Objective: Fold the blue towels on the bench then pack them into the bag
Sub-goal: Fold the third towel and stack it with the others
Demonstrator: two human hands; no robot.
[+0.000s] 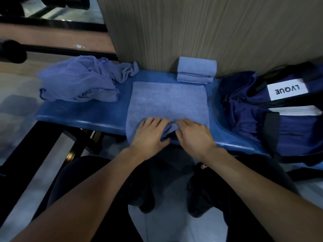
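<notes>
Blue terry towel (167, 100) lies flat on the blue bench (78, 116), spread square in front of the person, its near edge hanging just over the bench lip. Both hands are on that near edge, side by side at its middle. Left hand (150, 135) has fingers curled, pinching a bunched bit of the hem; right hand (194, 135) likewise curls its fingers onto the same bunch, thumb tucked under where I can't see it. Neither hand is nearer: they touch or nearly touch, the fabric ridge between them.

Key relation: the rest of the towel runs away from the fingers, toward the wood-grain wall (209, 32). Its far edge sits just short of the folded stack. So, my guess, the coming move is lifting the near hem and carrying it forward over the flat part, or rolling it that way. Long axis is hard to call; it looks roughly square, slightly wider left to right.

Counts:
- towels being worked: one
- folded towels (196, 69) against the wall: looks like two stacked, layers hard to separate
- crumpled unfolded pile (78, 81) at the left end: at least one, maybe two, can't tell
- navy bag (253, 105) at the right end: one, unzipped and slumped, white label on it
- hands: two, both gripping

Nothing is packed in the bag as far as I can see; folding is partway done.
</notes>
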